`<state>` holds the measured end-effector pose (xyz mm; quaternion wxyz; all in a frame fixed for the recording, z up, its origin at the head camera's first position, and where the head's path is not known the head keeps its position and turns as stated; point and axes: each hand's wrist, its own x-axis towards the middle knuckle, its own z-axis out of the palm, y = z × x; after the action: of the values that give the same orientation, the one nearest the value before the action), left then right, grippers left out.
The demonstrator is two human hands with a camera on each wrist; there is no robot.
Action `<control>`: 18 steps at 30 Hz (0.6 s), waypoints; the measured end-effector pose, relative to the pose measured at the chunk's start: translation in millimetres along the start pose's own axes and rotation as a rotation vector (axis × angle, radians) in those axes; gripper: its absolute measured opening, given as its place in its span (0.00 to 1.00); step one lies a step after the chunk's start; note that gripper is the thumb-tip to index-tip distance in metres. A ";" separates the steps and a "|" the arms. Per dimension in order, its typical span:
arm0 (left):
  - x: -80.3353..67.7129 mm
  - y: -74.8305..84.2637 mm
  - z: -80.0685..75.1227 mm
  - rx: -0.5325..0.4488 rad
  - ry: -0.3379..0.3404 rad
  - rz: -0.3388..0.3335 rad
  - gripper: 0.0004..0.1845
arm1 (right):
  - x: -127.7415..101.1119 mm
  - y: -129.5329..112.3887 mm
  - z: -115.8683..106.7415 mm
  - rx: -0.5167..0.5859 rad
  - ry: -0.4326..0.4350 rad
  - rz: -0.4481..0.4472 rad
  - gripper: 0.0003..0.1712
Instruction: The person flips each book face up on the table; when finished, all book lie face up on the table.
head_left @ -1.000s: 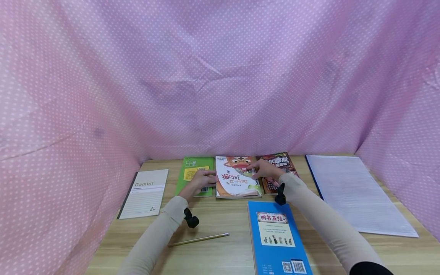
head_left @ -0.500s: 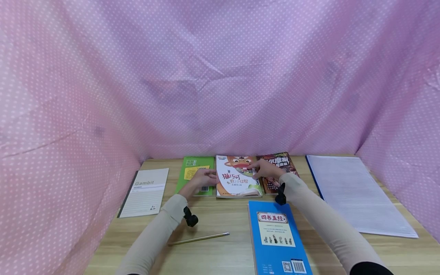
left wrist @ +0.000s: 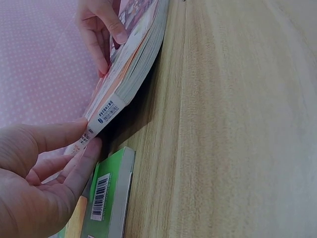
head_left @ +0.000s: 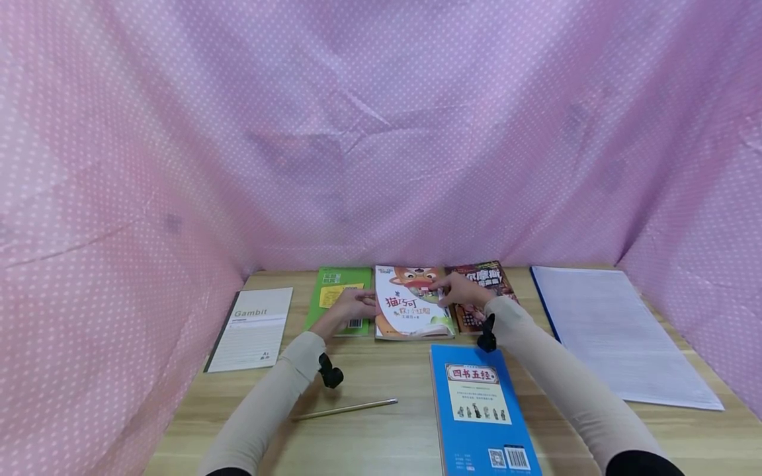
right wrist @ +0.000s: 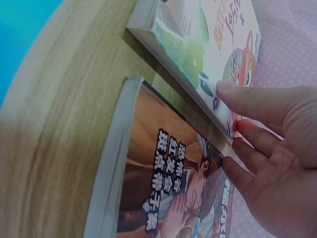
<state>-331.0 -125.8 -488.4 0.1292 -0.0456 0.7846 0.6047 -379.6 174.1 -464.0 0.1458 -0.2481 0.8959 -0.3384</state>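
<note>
White book (head_left: 409,311) points lengthwise, top toward the curtain (head_left: 381,145), hands (head_left: 352,306) (head_left: 464,291) pinching both sides.

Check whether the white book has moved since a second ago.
No, not visibly: in the head view, the white book keeps its place against the blue book, with no clear shift either way.
</note>
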 end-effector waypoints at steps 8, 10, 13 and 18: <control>-1.4 1.3 5.7 -0.004 -0.006 0.025 0.32 | -0.1 4.2 -1.1 -0.024 -0.001 0.025 0.27; -1.7 1.1 7.4 0.006 -0.006 0.033 0.32 | -1.2 5.0 -2.0 -0.019 -0.005 0.029 0.28; -1.9 0.8 9.5 0.022 -0.007 0.037 0.33 | -3.5 5.8 -3.8 -0.009 -0.009 0.025 0.28; -2.7 1.0 13.0 0.050 -0.001 0.042 0.32 | -6.1 8.2 -5.9 -0.002 -0.017 0.014 0.28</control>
<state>-326.7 -113.3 -489.8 0.1178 -0.0256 0.8003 0.5874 -379.9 185.8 -464.7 0.1554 -0.2447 0.8967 -0.3346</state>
